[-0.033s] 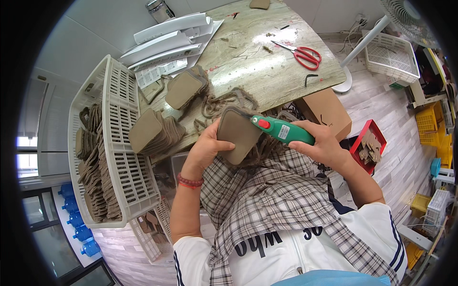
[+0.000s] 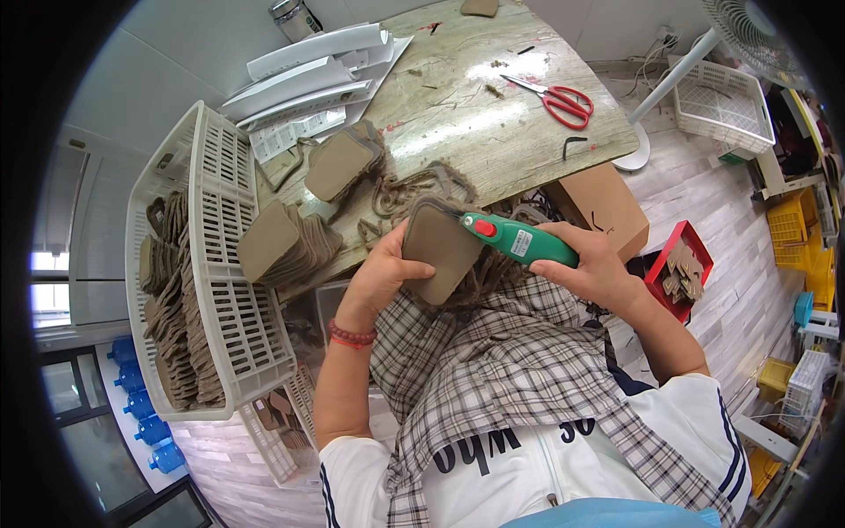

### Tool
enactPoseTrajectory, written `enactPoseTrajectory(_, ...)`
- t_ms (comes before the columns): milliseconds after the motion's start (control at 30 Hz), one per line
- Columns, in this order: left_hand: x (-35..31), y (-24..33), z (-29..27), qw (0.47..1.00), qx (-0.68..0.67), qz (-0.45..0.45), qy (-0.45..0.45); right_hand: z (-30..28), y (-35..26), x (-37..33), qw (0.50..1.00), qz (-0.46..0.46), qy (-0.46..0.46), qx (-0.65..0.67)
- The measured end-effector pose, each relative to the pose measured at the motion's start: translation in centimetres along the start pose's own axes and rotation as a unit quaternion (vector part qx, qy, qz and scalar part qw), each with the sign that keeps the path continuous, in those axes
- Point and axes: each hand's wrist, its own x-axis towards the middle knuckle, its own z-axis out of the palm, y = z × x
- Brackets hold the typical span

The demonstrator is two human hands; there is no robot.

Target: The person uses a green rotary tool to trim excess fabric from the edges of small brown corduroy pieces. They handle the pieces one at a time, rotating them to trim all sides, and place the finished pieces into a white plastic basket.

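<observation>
My left hand (image 2: pixel 387 268) grips a flat brown pad (image 2: pixel 440 255) with rounded corners, its thumb lying on the pad's face. Fuzzy edging hangs along the pad's right and lower side. Closed round a green electric cutter (image 2: pixel 519 242) with a red button is my right hand (image 2: pixel 588 264). The cutter's narrow tip meets the pad's upper right edge; its blade is too small to make out. Behind the pad, loose brown trimmings (image 2: pixel 449 182) lie at the table's edge. Two stacks of similar pads, one near (image 2: pixel 273 242) and one farther back (image 2: pixel 339 167), sit to the left.
A white plastic crate (image 2: pixel 246 290) full of brown pads stands at the left. Red-handled scissors (image 2: pixel 563 106) and rolled papers (image 2: pixel 308 66) lie on the table (image 2: pixel 493 97). Right of my knees are a cardboard box (image 2: pixel 607 207) and a red box (image 2: pixel 676 238) holding scraps.
</observation>
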Motion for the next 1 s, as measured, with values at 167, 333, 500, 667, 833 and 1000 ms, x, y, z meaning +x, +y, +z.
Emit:
enactPoseTrajectory(167,-0.1,0.3,0.4,0.999,0.011,-0.034,-0.018,0.5,-0.5,0.9,0.999,0.036,-0.028,0.030)
enactPoseTrajectory(333,-0.6,0.8,-0.4,0.995,0.072,-0.062,-0.033,0.2,-0.8,1.5,0.986,0.103,-0.081,0.108)
enactPoseTrajectory(500,-1.0,1.8,-2.5,0.980,0.192,-0.057,0.005,-0.7,-0.3,1.2,0.977,0.125,-0.112,0.133)
enactPoseTrajectory(667,-2.4,2.0,-2.9,0.979,0.126,0.050,0.150,-0.9,-0.1,1.0,0.975,0.134,-0.121,0.128)
enactPoseTrajectory(833,-3.1,1.4,-2.6,0.977,0.049,0.089,0.190,-0.4,0.4,1.0,0.979,0.104,-0.130,0.122)
enactPoseTrajectory(1000,-3.3,1.9,-1.7,0.976,0.067,0.070,0.197,-0.2,1.3,1.0,0.992,0.025,-0.110,0.059)
